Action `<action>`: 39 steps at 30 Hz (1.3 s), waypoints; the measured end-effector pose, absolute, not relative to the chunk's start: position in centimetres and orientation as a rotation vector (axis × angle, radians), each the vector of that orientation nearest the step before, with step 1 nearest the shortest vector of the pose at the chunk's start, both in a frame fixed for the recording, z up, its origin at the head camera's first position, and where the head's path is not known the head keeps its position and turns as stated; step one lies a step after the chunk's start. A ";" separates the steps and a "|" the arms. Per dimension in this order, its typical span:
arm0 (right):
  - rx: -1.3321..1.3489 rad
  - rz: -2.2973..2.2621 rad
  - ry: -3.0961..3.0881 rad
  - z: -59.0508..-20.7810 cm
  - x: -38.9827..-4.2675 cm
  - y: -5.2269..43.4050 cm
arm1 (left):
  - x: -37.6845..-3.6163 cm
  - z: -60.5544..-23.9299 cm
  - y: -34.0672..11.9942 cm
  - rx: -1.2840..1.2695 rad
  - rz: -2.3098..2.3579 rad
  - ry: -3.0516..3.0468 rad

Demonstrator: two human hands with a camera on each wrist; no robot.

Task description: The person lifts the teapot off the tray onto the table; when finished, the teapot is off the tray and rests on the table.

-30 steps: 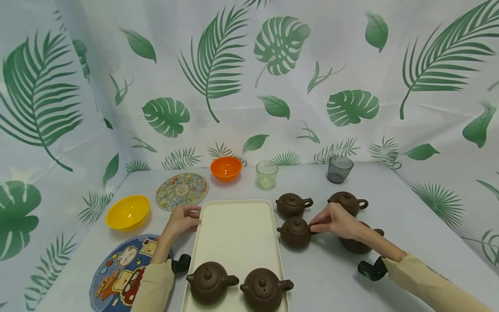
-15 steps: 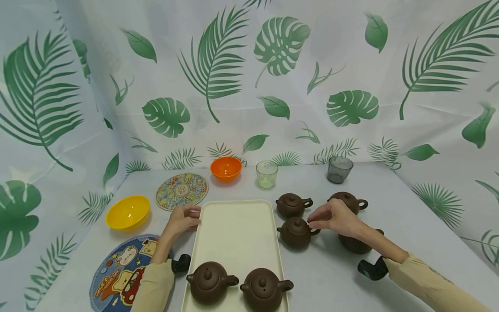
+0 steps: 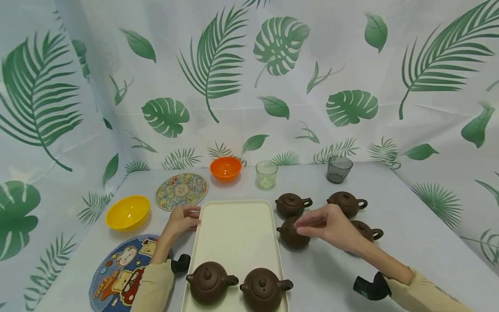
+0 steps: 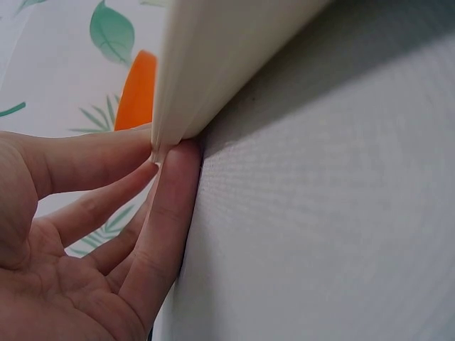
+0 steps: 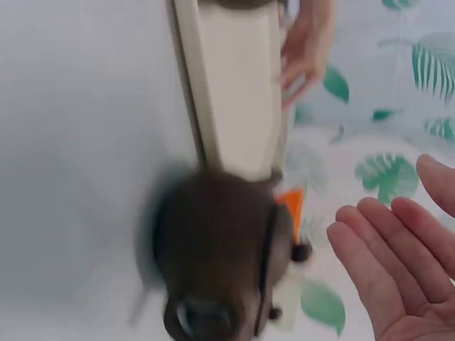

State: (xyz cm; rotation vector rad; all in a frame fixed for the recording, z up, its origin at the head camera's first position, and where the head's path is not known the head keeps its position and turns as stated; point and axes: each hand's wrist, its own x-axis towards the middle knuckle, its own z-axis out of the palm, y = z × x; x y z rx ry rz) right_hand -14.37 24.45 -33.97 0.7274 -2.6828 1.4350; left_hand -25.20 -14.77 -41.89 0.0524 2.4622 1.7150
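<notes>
My left hand [image 3: 183,219] pinches the left edge of the cream tray [image 3: 237,242]; in the left wrist view, thumb and fingertips meet at the tray's edge [image 4: 186,78]. Two dark brown teapots, one at left [image 3: 208,284] and one at right [image 3: 263,289], stand on the tray's near end. My right hand [image 3: 331,227] holds nothing and hovers over a brown teapot [image 3: 292,236] just right of the tray, hiding its handle in the head view. In the right wrist view the fingers are fairly straight, apart from that teapot [image 5: 220,241].
More brown teapots stand behind [image 3: 290,205] and to the right [image 3: 347,203]. Along the back are an orange bowl [image 3: 226,170], a green glass [image 3: 267,175] and a grey glass [image 3: 339,170]. At left are a yellow bowl [image 3: 128,213], a patterned round mat [image 3: 182,191] and a blue mat [image 3: 121,277].
My right hand has let go of the teapot's handle and moved left over its lid. The teapot stays where it was, and the left hand has not moved.
</notes>
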 end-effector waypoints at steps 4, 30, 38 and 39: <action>0.826 1.597 -2.692 -34.8 -12.7 22.9 | -25.2 -41.9 -14.8 0.057 1.709 2.469; 0.869 1.742 -2.616 -39.9 -8.3 19.8 | -25.3 -42.0 -14.9 0.067 1.711 2.479; 0.849 1.668 -2.598 -40.0 -8.0 19.5 | -25.2 -42.1 -14.9 0.072 1.706 2.483; 0.858 1.647 -2.588 -40.0 -8.0 19.5 | -25.2 -42.1 -14.9 0.071 1.707 2.483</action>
